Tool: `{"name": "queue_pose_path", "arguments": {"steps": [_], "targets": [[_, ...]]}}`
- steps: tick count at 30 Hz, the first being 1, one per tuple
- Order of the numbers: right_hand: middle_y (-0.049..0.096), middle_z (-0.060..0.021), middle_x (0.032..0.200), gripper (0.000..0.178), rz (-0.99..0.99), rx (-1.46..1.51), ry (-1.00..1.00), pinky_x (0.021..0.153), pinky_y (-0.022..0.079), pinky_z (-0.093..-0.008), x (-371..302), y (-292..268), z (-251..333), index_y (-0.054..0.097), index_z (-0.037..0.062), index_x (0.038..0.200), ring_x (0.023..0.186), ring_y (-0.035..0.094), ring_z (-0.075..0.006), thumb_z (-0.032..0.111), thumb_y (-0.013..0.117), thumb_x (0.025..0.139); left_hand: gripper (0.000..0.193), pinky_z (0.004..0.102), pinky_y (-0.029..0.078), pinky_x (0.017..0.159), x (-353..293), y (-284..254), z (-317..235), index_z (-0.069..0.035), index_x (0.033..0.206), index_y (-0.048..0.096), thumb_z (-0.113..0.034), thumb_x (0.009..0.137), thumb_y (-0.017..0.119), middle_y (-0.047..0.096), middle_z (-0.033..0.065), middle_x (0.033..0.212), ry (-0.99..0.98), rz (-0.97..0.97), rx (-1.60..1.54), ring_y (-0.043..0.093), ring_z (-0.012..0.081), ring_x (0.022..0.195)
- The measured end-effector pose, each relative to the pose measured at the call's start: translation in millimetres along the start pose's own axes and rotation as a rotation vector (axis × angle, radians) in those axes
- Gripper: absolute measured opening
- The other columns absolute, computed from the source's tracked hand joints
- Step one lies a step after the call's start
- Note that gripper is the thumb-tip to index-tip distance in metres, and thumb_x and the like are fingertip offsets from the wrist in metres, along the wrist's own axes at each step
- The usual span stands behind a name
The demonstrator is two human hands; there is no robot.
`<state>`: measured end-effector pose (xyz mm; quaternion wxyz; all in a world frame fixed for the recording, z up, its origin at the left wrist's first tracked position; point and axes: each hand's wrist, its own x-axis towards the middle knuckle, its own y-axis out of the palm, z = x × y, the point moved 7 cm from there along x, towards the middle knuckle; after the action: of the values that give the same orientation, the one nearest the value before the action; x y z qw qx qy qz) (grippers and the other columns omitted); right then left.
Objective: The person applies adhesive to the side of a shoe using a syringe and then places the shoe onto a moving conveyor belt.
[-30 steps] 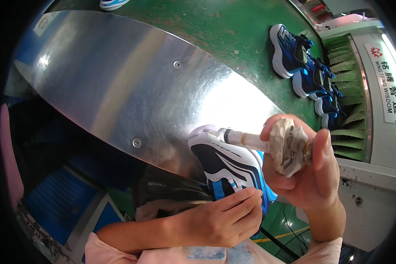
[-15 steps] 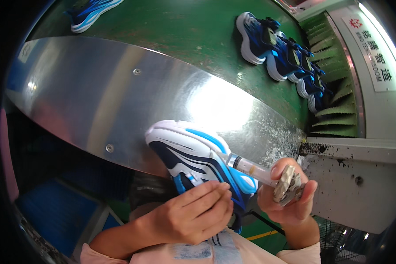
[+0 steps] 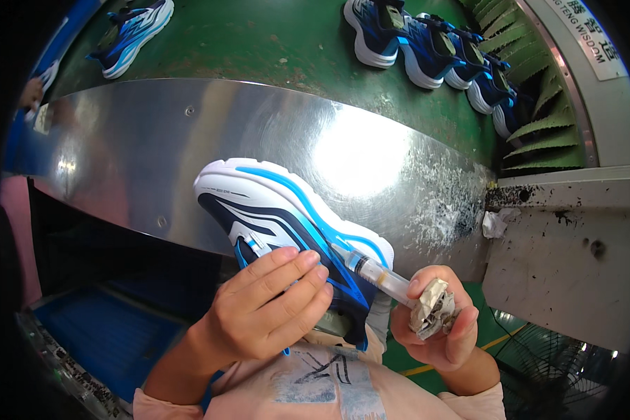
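Your left hand [image 3: 269, 315] curls its fingers around the blue and white sneaker [image 3: 287, 231], steadying it on its side at your chest, sole turned outward over the steel table edge. Your right hand [image 3: 437, 329] pinches a syringe [image 3: 374, 273] against a crumpled rag [image 3: 432, 313], tip at the sole seam. The shoe looks light, its upper soft, the foam sole firmer, so hold by the midsole. The metal table [image 3: 154, 147] shines, a green conveyor [image 3: 259, 42] carries more sneakers [image 3: 427, 49], and a gritty grey housing [image 3: 574, 238] sits right.
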<state>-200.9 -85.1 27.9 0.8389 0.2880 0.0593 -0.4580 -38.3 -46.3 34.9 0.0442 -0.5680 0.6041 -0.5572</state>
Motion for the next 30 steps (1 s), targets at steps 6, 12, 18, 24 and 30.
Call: {"name": "queue_pose_path", "arguments": {"steps": [6, 12, 18, 24, 30], "targets": [[0.055, -0.0077, 0.079, 0.08, 0.026, 0.053, 0.009, 0.055, 0.037, -0.0223, -23, -21, -8, 0.04, -0.0027, 0.118, 0.067, 0.051, -0.0104, 0.067, 0.049, 0.08, 0.019, 0.0444, 0.051, 0.089, 3, 5, -1, -0.001, 0.09, 0.066, -0.011, 0.074, 0.065, 0.066, 0.0131, 0.097, 0.036, 0.061, 0.039, 0.064, 0.0305, 0.096], [0.054, -0.0067, 0.074, 0.083, 0.058, 0.137, -0.008, 0.052, 0.035, -0.0212, -30, -51, -18, 0.041, -0.0021, 0.117, 0.062, 0.049, -0.0098, 0.071, 0.047, 0.079, 0.018, 0.0416, 0.052, 0.087, 27, 3, -2, -0.001, 0.087, 0.067, -0.007, 0.07, 0.067, 0.067, 0.0121, 0.095, -0.05, 0.135, 0.048, 0.065, 0.0279, 0.096], [0.051, -0.0047, 0.069, 0.081, 0.053, 0.303, -0.093, 0.051, 0.032, -0.02, -26, -75, -32, 0.041, -0.0026, 0.116, 0.058, 0.044, -0.0082, 0.07, 0.047, 0.08, 0.033, 0.0476, 0.048, 0.091, 42, 7, 2, 0.003, 0.095, 0.066, -0.024, 0.076, 0.064, 0.066, 0.0167, 0.097, -0.052, 0.267, 0.024, 0.063, 0.0342, 0.098], [0.05, -0.0051, 0.071, 0.079, 0.068, 0.406, -0.16, 0.051, 0.031, -0.0201, -24, -87, -43, 0.041, -0.004, 0.117, 0.055, 0.04, -0.0073, 0.067, 0.047, 0.083, 0.041, 0.048, 0.047, 0.092, 60, 17, 6, 0.004, 0.097, 0.065, -0.032, 0.076, 0.068, 0.065, 0.0178, 0.098, -0.015, 0.355, 0.062, 0.062, 0.0369, 0.099], [0.049, -0.0057, 0.075, 0.074, 0.017, 0.521, -0.193, 0.057, 0.031, -0.0205, -25, -86, -46, 0.039, 0.0005, 0.122, 0.062, 0.037, -0.0071, 0.064, 0.049, 0.085, 0.053, 0.0442, 0.048, 0.086, 92, 29, 9, 0.004, 0.102, 0.063, -0.032, 0.066, 0.075, 0.063, 0.0161, 0.097, 0.056, 0.508, 0.129, 0.06, 0.0339, 0.092]]}}
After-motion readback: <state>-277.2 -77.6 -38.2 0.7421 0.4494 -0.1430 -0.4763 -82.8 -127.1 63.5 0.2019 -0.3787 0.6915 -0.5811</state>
